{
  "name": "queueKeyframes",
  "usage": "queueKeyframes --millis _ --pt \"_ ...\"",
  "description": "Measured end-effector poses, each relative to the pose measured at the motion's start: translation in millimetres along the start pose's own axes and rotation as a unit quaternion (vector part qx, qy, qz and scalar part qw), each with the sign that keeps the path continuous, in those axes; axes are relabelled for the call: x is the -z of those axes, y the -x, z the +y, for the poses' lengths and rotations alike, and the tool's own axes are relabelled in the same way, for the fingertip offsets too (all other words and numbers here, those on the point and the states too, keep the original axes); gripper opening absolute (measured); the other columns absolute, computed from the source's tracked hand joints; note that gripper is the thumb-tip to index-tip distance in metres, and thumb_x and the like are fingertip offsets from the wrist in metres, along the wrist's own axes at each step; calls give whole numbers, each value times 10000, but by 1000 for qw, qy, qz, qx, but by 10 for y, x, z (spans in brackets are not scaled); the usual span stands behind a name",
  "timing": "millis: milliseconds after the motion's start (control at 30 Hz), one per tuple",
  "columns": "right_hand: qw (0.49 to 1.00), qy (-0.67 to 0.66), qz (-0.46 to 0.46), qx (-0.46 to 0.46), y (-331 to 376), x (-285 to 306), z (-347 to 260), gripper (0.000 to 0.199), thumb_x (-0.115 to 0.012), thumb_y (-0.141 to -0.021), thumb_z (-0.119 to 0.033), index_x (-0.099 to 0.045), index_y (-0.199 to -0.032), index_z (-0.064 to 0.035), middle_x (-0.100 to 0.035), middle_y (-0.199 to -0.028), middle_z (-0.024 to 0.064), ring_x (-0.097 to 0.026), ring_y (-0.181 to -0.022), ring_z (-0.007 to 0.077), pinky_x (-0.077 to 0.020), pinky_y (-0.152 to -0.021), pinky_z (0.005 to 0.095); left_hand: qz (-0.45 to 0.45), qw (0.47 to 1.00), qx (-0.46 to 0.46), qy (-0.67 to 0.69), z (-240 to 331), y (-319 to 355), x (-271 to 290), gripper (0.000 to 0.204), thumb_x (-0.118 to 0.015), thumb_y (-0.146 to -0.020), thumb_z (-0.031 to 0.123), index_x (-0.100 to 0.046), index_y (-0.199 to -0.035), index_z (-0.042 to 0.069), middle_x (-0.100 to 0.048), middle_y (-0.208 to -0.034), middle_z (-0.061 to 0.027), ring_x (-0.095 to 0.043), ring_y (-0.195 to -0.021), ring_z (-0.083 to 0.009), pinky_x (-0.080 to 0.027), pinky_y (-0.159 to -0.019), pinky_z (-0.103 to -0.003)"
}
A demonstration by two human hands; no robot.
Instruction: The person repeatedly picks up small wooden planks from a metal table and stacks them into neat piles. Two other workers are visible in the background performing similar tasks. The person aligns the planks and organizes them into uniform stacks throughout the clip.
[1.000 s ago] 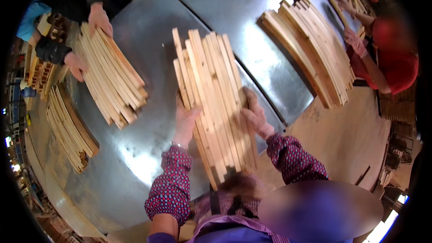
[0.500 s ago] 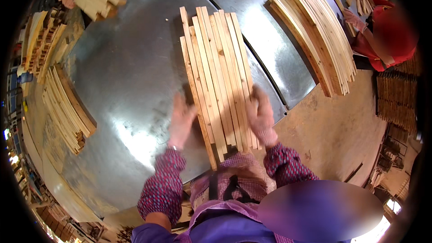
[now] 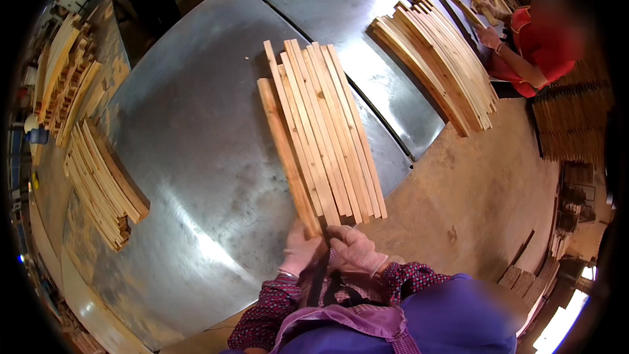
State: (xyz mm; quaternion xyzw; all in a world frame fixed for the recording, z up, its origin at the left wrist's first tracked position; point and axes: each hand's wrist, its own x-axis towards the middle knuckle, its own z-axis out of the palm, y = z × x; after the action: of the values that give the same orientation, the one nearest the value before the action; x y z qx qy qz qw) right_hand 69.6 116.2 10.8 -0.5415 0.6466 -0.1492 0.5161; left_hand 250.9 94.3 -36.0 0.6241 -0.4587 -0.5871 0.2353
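A bundle of long pale wooden strips (image 3: 327,137) lies on the metal table in front of me, its near ends toward my body. The leftmost wooden strip (image 3: 283,147) sits apart from the others, with a narrow gap at its far part. My left hand (image 3: 301,251), in a pale pink glove, is closed around the near end of that strip. My right hand (image 3: 356,248), gloved alike, is just right of that end with its fingers curled together. What its fingertips pinch, if anything, is too small to make out.
The metal table (image 3: 196,92) has a dark seam (image 3: 386,128). A second stack of strips (image 3: 436,59) lies at far right, beside a person in red (image 3: 540,52) handling wood. More strips (image 3: 105,180) stand at left. Brown floor (image 3: 458,203) shows at right.
Both hands have moved from the bundle's sides to its near end. The leftmost strip has been separated and drawn toward me. At far left, the stack held by another person's hand is out of view.
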Motion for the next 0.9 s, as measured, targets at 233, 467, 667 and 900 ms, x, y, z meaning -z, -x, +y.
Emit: queueKeyframes --millis 233,467,667,900 --pt "996 -51 -2 76 -194 -228 -624 638 -604 -936 -352 -414 -1421 16 -537 -1337 265 -570 -1201 378 -467 -999 396 32 945 48 323 457 239 307 566 -601 -846 31 -463 -1395 8 -593 -1244 -109 -594 -1105 -215 -497 -946 -336" --pt "992 -72 65 83 -1031 327 -1128 708 -618 -928 -354 -341 -1473 3 -553 -1259 310 -553 -1196 423 -440 -1022 422 -73 946 -39 312 1298 -148 149 740 -737 -848 267 -354 -1431 23 -432 -1419 -164 -472 -1286 -314 -427 -1068 -425" --pt "995 46 88 20 -2340 1411 -1178 559 -515 -957 -350 -419 -1423 -57 -652 -1060 286 -654 -981 419 -502 -875 493 33 962 -153 -226 872 -708 162 1005 -758 -820 354 -178 -1531 -56 -228 -1566 -299 -255 -1454 -427 -234 -1199 -439" --pt "926 300 109 204 -4664 2698 -1150 402 -483 -954 -362 -640 -1073 -12 -646 -1051 285 -623 -1022 446 -500 -850 469 172 982 -17 -76 588 -1164 -310 787 -617 -957 235 -169 -1547 -28 -321 -1550 -238 -350 -1420 -354 -302 -1164 -415"
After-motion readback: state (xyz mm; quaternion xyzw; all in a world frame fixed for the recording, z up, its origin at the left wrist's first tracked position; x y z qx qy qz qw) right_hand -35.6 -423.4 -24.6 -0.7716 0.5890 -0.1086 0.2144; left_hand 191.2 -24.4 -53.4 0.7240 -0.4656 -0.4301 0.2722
